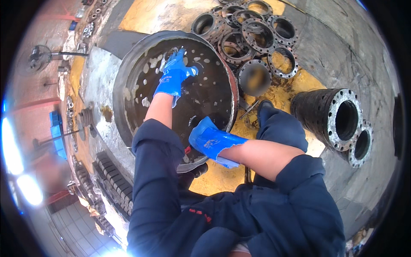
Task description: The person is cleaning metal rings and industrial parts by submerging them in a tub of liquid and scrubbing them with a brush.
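Observation:
A large round metal tub [120, 92] holds dark liquid [195, 100] with patches of pale foam on it. My left hand [176, 67], in a blue rubber glove, reaches to the far part of the tub. Its fingers stretch forward at the liquid's surface, with the thumb out to the side. My right hand [208, 137], gloved the same way, dips in at the near right of the tub. Its fingers are hidden in the liquid, so whatever they hold does not show. Close to that glove is a small red thing [187, 150], too small to make out.
Dirty metal flange rings [258, 35] lie heaped beyond the tub on the right. A stack of flanged rings [325, 113] rests on its side farther right. Yellowish sheeting [218, 177] covers the floor near my feet. Dark ribbed blocks [113, 182] stand at the left.

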`<action>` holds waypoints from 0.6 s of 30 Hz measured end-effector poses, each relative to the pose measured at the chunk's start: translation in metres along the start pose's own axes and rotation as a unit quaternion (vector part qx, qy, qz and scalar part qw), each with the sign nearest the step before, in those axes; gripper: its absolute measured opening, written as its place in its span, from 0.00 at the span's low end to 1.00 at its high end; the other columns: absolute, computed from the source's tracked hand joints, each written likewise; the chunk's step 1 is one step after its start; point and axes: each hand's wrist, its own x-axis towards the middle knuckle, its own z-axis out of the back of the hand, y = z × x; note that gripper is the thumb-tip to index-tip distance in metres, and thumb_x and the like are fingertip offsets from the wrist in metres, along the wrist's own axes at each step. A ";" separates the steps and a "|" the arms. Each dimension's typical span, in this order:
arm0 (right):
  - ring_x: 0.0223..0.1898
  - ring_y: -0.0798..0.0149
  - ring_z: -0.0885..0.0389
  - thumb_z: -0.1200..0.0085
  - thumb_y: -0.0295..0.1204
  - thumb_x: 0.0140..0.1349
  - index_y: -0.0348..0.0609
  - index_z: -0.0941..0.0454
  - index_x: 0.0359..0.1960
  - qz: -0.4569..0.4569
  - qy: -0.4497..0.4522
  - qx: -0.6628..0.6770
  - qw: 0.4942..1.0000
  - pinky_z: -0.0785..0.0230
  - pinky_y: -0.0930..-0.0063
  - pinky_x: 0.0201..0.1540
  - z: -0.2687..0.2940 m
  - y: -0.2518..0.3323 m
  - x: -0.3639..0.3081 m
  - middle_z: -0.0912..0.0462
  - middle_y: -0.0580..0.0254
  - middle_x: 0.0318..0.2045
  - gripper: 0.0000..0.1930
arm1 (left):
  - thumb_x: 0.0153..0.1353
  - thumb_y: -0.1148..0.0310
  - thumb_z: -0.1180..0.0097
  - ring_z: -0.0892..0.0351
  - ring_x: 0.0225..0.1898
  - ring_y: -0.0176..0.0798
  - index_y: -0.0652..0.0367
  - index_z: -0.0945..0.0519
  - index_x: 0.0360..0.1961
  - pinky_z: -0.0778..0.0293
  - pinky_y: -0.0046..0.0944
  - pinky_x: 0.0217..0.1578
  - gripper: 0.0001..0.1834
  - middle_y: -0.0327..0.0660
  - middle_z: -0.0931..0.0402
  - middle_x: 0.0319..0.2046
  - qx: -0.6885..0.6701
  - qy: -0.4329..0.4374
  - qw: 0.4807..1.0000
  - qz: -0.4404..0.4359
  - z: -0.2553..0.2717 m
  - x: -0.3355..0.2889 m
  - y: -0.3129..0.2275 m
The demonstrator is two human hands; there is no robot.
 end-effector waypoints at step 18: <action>0.33 0.54 0.11 0.33 0.29 0.52 0.50 0.09 0.29 0.025 0.018 0.029 0.999 0.30 0.54 0.30 -0.012 -0.003 0.001 0.12 0.61 0.28 0.04 | 0.57 0.62 0.28 0.17 0.61 0.58 0.64 0.20 0.64 0.25 0.49 0.62 0.34 0.56 0.16 0.58 -0.389 0.103 0.916 0.014 -0.019 -0.004 -0.022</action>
